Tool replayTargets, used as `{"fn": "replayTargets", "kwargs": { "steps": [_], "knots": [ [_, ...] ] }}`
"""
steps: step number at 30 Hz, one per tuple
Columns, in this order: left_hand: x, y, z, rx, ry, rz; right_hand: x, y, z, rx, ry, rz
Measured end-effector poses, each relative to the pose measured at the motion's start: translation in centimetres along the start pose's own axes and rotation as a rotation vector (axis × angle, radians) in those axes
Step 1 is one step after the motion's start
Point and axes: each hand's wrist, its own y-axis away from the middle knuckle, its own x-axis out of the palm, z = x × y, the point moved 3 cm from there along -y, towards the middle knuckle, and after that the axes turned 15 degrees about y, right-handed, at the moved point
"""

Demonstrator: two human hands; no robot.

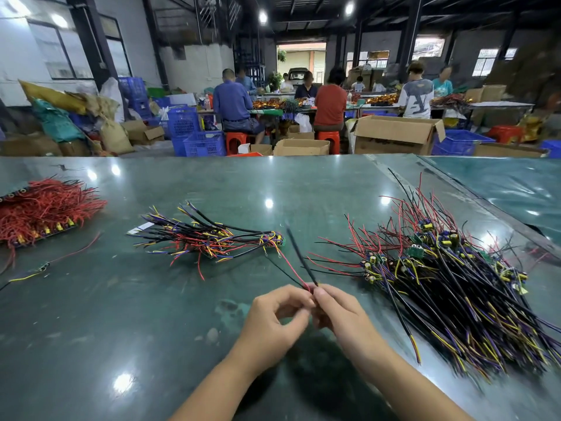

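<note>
Your two hands meet low in the middle of the green table (pixel 182 299), fingertips almost touching. Your left hand (pixel 273 317) has its thumb and forefinger curled into a pinch on the near end of a red wire (pixel 293 268), and a thin black wire (pixel 282 270) runs out of the same pinch; both slant away to the left toward the far side. Your right hand (pixel 343 314) is curled too, pinching the near end of a thicker black cable (pixel 300 256), which stands up and leans away from you, its far tip blurred. The held wires sit between two heaps: the small bundle (pixel 209 238) of black, red, yellow and purple leads lies just beyond and to the left, and the large pile (pixel 449 284) of leads with little circuit boards spreads out on your right, near your right wrist. A heap of red wires (pixel 45 208) lies at the far left edge, well apart from your hands, with a single loose piece (pixel 42 267) near it. Beyond the table, people (pixel 331 101) sit at other benches among cardboard boxes (pixel 394 135) and blue crates (pixel 203 144).
</note>
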Motion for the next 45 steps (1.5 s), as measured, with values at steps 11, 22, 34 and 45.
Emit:
{"fn": "replayTargets", "kwargs": {
  "steps": [11, 22, 34, 45],
  "knots": [
    [-1.9, -0.5, 0.7, -0.092, -0.02, -0.321, 0.3, 0.8, 0.3, -0.215, 0.371, -0.188],
    [-0.1, -0.3, 0.9, -0.337, 0.113, -0.157, 0.1, 1.6, 1.4, -0.294, 0.49, -0.241],
    [-0.7, -0.4, 1.1, -0.428, 0.414, -0.318, 0.6, 1.3, 1.5, -0.471, 0.699, -0.214],
    [-0.9, -0.6, 1.2, -0.489, 0.493, -0.458, 0.0, 0.3, -0.1, -0.229, 0.349, -0.264]
  ]
}}
